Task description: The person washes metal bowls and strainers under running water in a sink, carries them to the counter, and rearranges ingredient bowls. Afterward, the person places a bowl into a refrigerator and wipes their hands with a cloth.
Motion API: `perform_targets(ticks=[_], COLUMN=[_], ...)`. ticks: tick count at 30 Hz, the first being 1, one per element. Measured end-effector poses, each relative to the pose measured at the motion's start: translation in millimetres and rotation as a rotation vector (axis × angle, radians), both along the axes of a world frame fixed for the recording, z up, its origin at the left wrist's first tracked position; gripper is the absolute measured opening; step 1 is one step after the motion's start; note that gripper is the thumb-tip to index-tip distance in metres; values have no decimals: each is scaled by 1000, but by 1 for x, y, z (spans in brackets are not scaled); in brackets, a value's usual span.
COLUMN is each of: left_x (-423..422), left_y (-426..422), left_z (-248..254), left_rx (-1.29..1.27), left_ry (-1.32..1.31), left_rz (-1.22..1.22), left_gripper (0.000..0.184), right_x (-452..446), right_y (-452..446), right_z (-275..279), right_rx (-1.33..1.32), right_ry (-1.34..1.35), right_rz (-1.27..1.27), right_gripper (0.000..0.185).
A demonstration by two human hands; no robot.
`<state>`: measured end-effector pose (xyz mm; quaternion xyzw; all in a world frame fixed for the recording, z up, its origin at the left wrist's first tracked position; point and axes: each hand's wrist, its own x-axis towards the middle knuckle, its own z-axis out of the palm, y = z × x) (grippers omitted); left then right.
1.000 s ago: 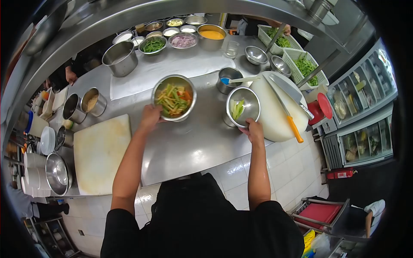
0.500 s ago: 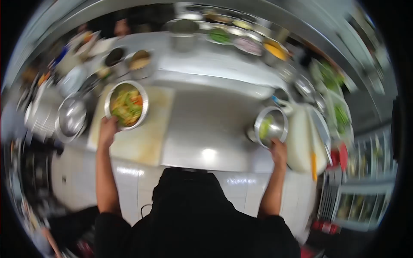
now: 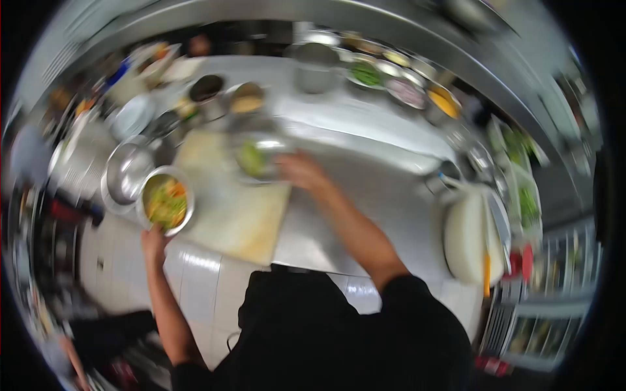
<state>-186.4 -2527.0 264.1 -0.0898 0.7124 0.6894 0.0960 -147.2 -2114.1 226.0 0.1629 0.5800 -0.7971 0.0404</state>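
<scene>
Single head-worn view, wide, round-edged; looks forward and down, near steel counter (image 3: 404, 195).

Shiny metal bowls (image 3: 268, 147), smooth metal counter (image 3: 365, 195)

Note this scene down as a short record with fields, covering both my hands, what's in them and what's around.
Left hand: gripping the vegetable bowl
Vegetable bowl contents: mixed cut pieces, green and orange
Right hand: holding the greens bowl at its side
Greens bowl contents: pale green pieces, blurred
Greens bowl position: over the far end of the rectangular board; contact unclear
Table right end: round board with an orange-handled knife
Table far side: large pot, ingredient bowls
Picture: motion-blurred
</scene>
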Motion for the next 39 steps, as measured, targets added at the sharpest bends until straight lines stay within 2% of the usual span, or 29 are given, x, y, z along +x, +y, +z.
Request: perform_targets(ticks=[1,2,3,5,8,12,13,14,15,16,17,18,19,20,22,23,24,25,26,29,30,31,33,37,39], left_x=[5,-4,-10,-19,-13,-1,2,7,16,29,34,35,35,40,64,70,74,77,80,80,83,87,95,100,105], left_y=[7,2,-1,-5,0,14,16,18,19,20,18,6,-4,3,12,24,42,62,84,138,155,170,192,206,206], left_z=[5,-11,-18,-28,-27,-14,-11,-10,-6,3,11,14,17,20,29,33,41,49,59,67,69,71,72,65,63], left_rx=[60,55,74,80,76,-5,8,0,2,-72,-143,-96,-57,-52,-51,-49,-62,-74,-124,-181,-166,-168,-289,-346,-352], left_ry=[51,-6,-41,-48,-15,-51,-56,-29,-28,-70,-112,-302,-495,-499,-329,-329,-269,-205,-213,-232,-241,-235,-195,-184,-188], left_rz=[-25,38,23,49,34,51,63,59,45,54,60,-93,-246,-263,-816,-824,-920,-1017,-1028,-1132,-1180,-1195,-1308,-1290,-1269], left_gripper=[31,32,31,30,31,42,47,58,58,58,58,54,51,51,47,47,46,46,44,41,36,36,35,33,32], right_x=[-22,-45,-66,-77,-94,-75,-82,-67,-51,0,32,74,113,145,217,245,266,283,295,309,306,308,309,307,307], right_y=[-22,-35,-63,-79,-102,-98,-89,-77,-65,-37,-7,22,55,83,146,175,198,209,217,269,285,292,301,315,317], right_z=[-2,-6,1,27,13,4,-26,-26,-27,-9,-11,0,-7,-20,-30,-22,-22,-8,7,-21,-39,-36,-30,-36,-29], right_rx=[-158,-67,-190,-30,209,321,630,692,763,585,549,642,740,1158,1093,1067,1115,1119,1111,1063,1183,1179,722,749,891], right_ry=[82,119,75,-21,-70,-61,78,178,274,333,316,188,197,131,77,-89,-141,-371,-601,-696,-720,-727,-510,-463,-570], right_rz=[-18,51,-120,-96,-44,-134,-156,-248,-341,-503,-576,-678,-762,-1064,-1187,-1233,-1339,-1321,-1298,-1267,-1374,-1390,-1269,-1354,-1274], right_gripper=[8,8,17,25,33,40,41,40,40,38,35,33,34,29,25,25,32,37,42,49,52,52,53,47,37])
